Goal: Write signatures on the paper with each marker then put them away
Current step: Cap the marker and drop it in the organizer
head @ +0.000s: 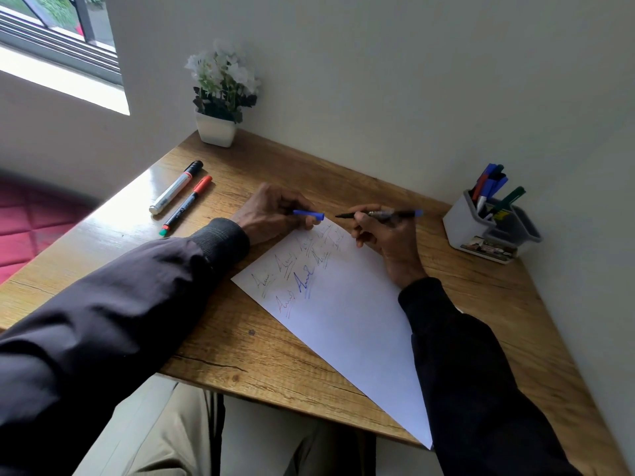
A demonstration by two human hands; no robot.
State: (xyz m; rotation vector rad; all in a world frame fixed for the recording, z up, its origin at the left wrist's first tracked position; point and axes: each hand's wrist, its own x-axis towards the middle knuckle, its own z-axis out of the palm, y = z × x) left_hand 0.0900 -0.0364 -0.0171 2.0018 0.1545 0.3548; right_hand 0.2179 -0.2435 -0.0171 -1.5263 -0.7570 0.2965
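Signing partway: paper [347, 314] bore several signatures.
Left hand [271, 214] pinched blue cap [308, 215]; right hand [388, 237] gripped uncapped marker [381, 213]; two spare markers [176, 187] lay unstored on counter [240, 341].

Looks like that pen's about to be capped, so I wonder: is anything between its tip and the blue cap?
Nothing visible. The right hand aims the marker at the cap held in the left hand; only an open gap over the paper corner separates them.
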